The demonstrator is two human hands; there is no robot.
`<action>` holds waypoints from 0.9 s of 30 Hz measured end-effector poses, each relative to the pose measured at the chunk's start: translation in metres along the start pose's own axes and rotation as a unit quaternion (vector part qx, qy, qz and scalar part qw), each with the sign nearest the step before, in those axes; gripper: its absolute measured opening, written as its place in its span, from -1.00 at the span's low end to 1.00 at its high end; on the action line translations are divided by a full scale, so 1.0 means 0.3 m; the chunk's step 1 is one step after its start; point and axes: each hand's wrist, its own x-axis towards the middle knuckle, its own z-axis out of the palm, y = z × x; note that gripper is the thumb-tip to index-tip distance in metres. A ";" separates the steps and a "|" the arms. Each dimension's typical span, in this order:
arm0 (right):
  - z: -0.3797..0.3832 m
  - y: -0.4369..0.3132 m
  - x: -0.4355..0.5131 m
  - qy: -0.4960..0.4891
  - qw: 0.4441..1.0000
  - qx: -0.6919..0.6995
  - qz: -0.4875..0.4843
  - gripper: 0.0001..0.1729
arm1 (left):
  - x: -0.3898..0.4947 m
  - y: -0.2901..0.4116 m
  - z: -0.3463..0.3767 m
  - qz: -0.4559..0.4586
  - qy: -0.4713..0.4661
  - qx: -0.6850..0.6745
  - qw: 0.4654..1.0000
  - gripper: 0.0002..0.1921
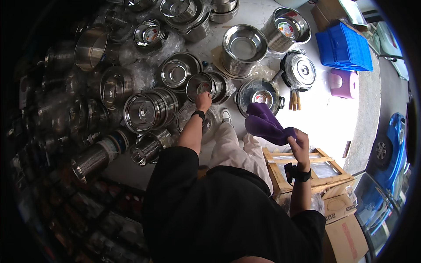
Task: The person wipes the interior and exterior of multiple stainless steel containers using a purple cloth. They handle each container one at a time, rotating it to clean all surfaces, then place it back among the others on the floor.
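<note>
My left hand [204, 101] is at the near rim of a stainless steel basin [200, 82], its fingers closed there. That basin lies tipped on its side against other nested steel basins, with a red sticker inside it. In my right hand [298, 143] a purple cloth [266, 125] is gripped at one end. The cloth hangs bunched over the near side of a dark two-handled pan [275, 91], which has a small steel bowl [260, 96] inside. Left of my left arm lies a stack of wide steel basins [142, 112], turned on its side.
Tall basin stacks [245, 46] stand ahead. A lidded pan [301, 70], wooden handles [294, 100], a blue plastic crate [343, 47] and a pink stool [343, 83] are to the right. A wooden crate [309, 180] and cardboard boxes [345, 236] sit beside my right arm. Steel pots and plastic wrap crowd the left.
</note>
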 end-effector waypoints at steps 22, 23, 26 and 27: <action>0.207 -0.081 0.161 -0.020 0.998 0.059 0.004 -0.82 | -0.005 -0.026 -0.388 -0.055 -0.069 -0.533 0.842 -0.85; 0.210 -0.060 0.177 -0.039 0.996 0.082 0.021 -0.79 | -0.038 0.031 -0.446 -0.050 -0.076 -0.536 0.839 -0.85; 0.279 -0.125 0.250 -0.066 0.998 0.000 0.016 -0.68 | -0.143 0.228 -0.592 -0.016 -0.099 -0.566 0.818 -0.85; 0.302 -0.143 0.264 -0.075 0.995 -0.060 0.011 -0.67 | -0.167 0.274 -0.610 -0.016 -0.108 -0.577 0.809 -0.85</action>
